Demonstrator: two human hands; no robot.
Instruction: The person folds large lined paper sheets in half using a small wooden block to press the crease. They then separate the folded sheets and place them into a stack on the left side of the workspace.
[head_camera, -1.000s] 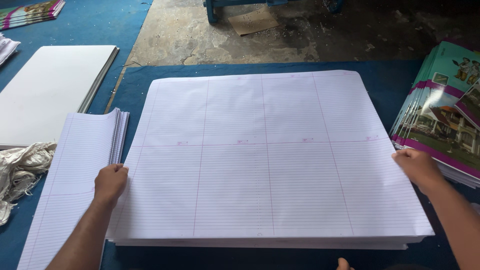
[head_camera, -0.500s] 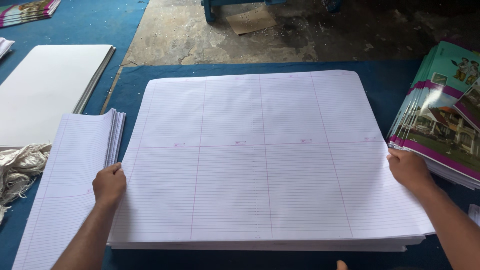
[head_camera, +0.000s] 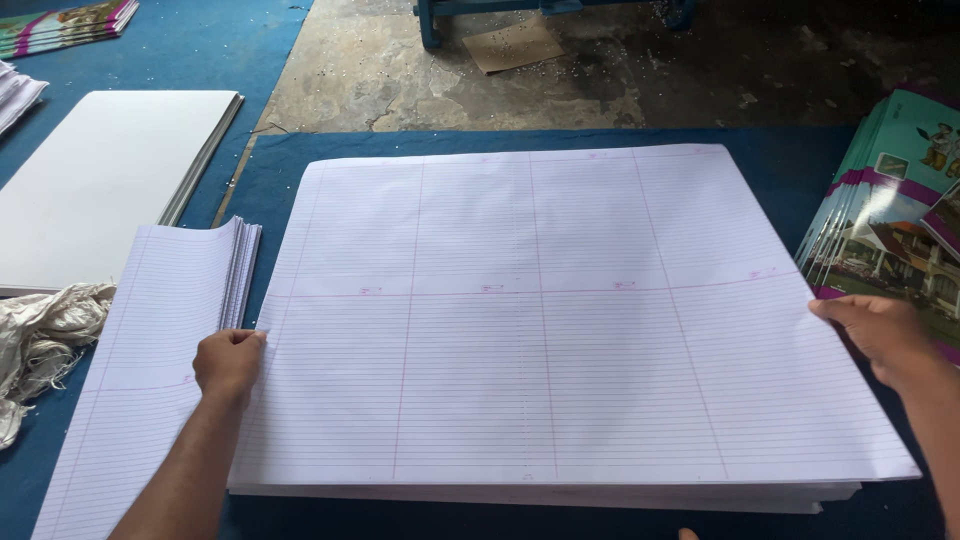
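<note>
The ruled sheets (head_camera: 540, 320) lie stacked on the blue surface (head_camera: 780, 150). The left hand (head_camera: 228, 365) pinches their left edge; the right hand (head_camera: 880, 335) grips the right edge. Uneven pulling could crease the top sheet or skew it toward the covers (head_camera: 890, 210).

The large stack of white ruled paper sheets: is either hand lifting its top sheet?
No: the top sheet lies flat, left hand and right hand at its edges.
</note>
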